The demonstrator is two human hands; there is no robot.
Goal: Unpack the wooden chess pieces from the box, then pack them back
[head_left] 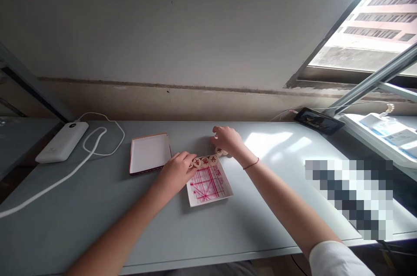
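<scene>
My left hand (176, 171) is at the far left corner of a shallow white box tray (194, 202) with a red-lined printed sheet (208, 185) inside. Its fingers and thumb close around the leftmost of several round wooden xiangqi pieces, which bear red characters. These pieces (205, 162) form a row along the tray's far edge. Beyond that edge, my right hand (228, 139) pinches a small piece (216, 136), mostly covered by the fingers. More loose xiangqi pieces (219, 151) lie on the desk under the right hand, partly hidden by it.
Left of the tray lies the open box lid (150, 153), white inside. A white power bank (61, 142) with a cable (74, 171) sits farther left on the grey desk (156, 232). A phone (319, 120) leans at the back right, near a white object (387, 133) and a blurred patch.
</scene>
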